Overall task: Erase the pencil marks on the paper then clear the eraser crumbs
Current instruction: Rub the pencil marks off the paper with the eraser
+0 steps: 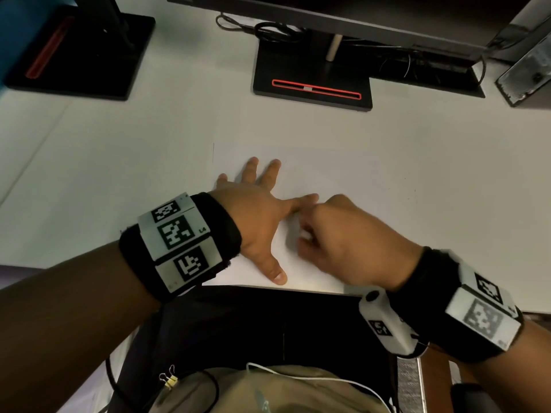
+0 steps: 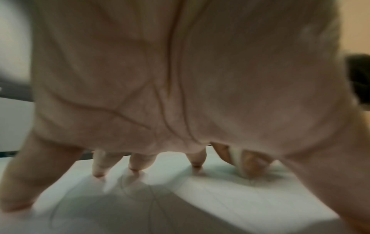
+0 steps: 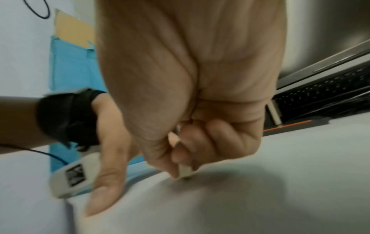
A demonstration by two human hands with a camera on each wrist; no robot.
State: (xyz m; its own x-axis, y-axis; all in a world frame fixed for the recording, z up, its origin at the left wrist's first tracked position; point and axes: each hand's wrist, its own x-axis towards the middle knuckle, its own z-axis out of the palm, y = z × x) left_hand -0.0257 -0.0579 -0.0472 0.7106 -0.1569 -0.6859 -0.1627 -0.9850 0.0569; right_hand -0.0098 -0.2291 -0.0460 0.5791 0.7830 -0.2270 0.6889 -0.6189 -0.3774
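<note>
A white sheet of paper [image 1: 343, 180] lies on the white desk near its front edge. My left hand [image 1: 256, 210] presses flat on the sheet's left part with its fingers spread. My right hand [image 1: 337, 234] pinches a small white eraser [image 1: 305, 234] just right of the left index finger. In the right wrist view the eraser [image 3: 185, 171] touches the paper [image 3: 260, 197] with its lower end. In the left wrist view, faint pencil lines [image 2: 152, 199] curve across the paper under my left palm, and the eraser [image 2: 237, 156] shows between my right fingers.
A black monitor stand [image 1: 313, 79] with a red slot stands behind the paper, and a second one [image 1: 80, 52] at the far left. Cables [image 1: 268, 29] lie behind the stand. A dark device [image 1: 527, 70] sits at the far right. The desk's front edge [image 1: 313, 289] runs just below my hands.
</note>
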